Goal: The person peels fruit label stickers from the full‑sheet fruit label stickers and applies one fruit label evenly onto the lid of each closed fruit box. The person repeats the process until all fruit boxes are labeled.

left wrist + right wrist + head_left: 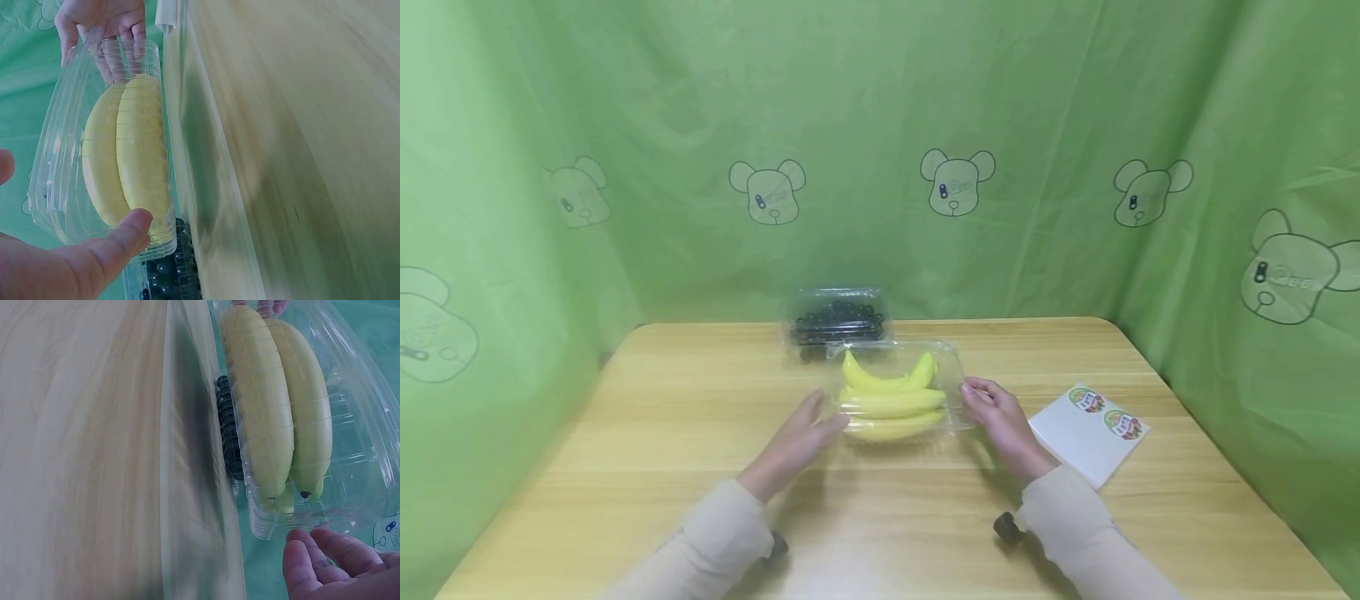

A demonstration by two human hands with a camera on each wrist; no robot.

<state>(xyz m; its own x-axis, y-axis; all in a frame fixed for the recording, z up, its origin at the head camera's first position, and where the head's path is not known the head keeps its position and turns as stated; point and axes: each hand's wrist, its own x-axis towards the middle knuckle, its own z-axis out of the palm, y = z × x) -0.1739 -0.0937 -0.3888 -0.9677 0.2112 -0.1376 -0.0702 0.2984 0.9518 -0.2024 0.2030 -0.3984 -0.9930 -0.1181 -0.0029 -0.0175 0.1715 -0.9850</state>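
A clear plastic clamshell box (pixel 953 375) with several yellow bananas (pixel 891 404) in it is held up over the middle of the table, tilted toward me. At its left end my left hand (pixel 797 437) grips it, the thumb (pixel 125 234) lying on the box wall and the other fingers mostly hidden. My right hand (pixel 1003 421) holds the opposite end by the edge. In the right wrist view its fingertips (pixel 306 540) lie right at the end of the box, while the left wrist view shows the thumb and fingers on either side of the rim.
Behind the bananas stands a second clear box (pixel 842 292) of dark round fruit (pixel 850 321), like grapes. To the right lies a white sheet (pixel 1086 442) with two round fruit stickers (pixel 1123 425). Green curtains (pixel 865 100) enclose the wooden table (pixel 640 400) on three sides.
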